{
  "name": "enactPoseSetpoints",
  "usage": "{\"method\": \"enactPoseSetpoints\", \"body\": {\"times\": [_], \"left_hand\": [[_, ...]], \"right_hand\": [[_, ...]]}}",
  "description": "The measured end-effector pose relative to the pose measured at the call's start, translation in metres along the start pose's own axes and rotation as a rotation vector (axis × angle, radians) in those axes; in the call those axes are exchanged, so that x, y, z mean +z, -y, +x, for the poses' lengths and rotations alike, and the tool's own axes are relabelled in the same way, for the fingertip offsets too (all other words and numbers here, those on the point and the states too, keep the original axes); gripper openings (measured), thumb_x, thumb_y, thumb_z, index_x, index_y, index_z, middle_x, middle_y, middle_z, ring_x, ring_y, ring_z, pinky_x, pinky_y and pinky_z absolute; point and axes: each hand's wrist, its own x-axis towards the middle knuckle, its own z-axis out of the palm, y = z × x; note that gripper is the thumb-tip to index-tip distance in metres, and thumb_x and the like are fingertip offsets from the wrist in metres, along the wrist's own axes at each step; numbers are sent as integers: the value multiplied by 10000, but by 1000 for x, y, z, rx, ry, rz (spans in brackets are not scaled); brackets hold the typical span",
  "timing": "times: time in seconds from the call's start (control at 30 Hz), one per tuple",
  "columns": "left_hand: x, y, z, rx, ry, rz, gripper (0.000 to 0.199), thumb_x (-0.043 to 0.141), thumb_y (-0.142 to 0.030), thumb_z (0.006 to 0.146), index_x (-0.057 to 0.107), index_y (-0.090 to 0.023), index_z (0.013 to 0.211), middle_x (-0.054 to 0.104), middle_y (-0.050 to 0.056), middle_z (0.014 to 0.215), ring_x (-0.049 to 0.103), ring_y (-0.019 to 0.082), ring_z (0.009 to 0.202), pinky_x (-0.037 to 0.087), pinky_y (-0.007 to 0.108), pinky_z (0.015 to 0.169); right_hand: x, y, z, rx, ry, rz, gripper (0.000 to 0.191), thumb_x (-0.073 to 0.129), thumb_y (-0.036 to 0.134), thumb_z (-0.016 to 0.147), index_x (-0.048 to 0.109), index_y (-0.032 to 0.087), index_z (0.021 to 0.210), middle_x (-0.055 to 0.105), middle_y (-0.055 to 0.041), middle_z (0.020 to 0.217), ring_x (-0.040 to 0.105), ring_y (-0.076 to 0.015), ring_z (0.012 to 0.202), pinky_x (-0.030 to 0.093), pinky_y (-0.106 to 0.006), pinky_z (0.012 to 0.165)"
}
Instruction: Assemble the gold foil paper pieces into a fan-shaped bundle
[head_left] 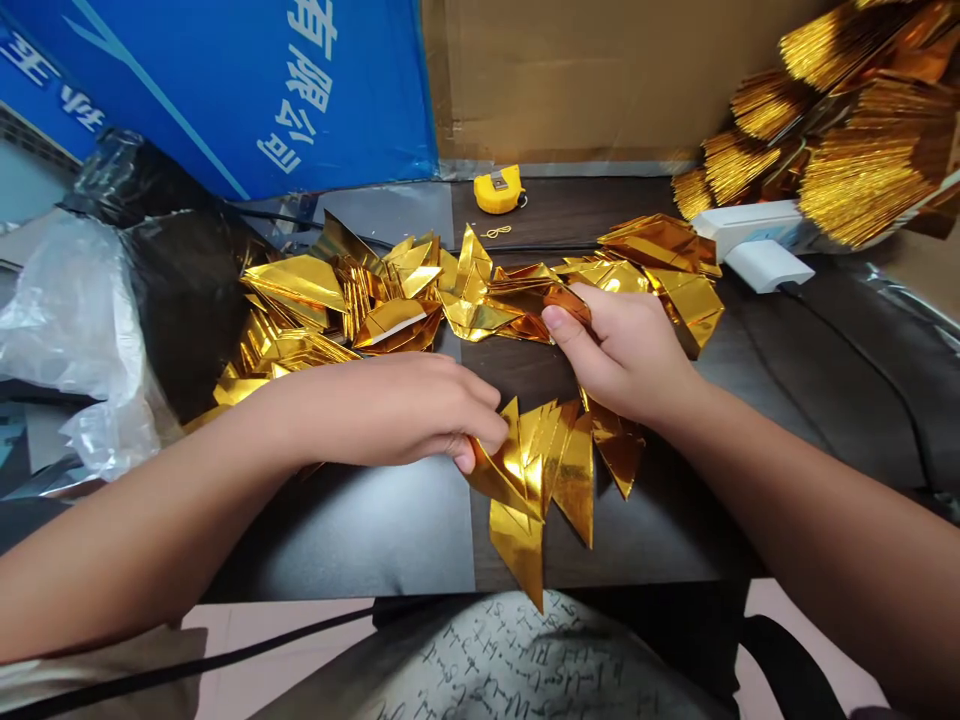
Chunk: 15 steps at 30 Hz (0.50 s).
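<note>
Folded gold foil pieces lie in an overlapping bunch near the table's front edge, one tip hanging past it. At the left of that bunch, my left hand is closed, with thumb and fingers pinching a gold foil piece. Farther back and to the right, my right hand pinches another folded foil piece between thumb and fingers. Behind both hands stretches a heap of gold foil pieces, stacked tightly at the left and looser toward the right. My right palm hides part of the heap.
A yellow tape measure sits at the back of the dark table. A white power strip with a plugged-in charger and fanned gold bundles are at the right. Black and clear plastic bags stand left, boxes behind.
</note>
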Motion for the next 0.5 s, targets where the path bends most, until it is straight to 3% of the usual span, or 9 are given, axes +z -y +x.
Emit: {"method": "enactPoseSetpoints", "body": {"times": [0.07,0.27,0.5], "left_hand": [[1,-2,3,25,-49,141,211,571,-176,971,649,-199,777,608,-1,834,515,140,813,379,285,774],[17,-1,15,60,-127,417,114,591,-228,968,676,-209,894,608,31,1274,498,217,1136,367,340,867],[20,1,15,60,-111,394,83,565,-196,975,630,-187,924,604,31,1008,492,175,915,378,308,796]], "right_hand": [[1,-1,0,10,7,2,344,461,284,976,280,250,685,340,47,540,322,-138,473,271,-305,522],[3,-4,0,19,14,-1,336,441,304,985,295,244,689,361,42,544,328,-132,492,255,-296,525],[1,-6,0,2,5,42,338,446,308,988,298,245,691,353,49,543,327,-132,489,252,-298,534]]}}
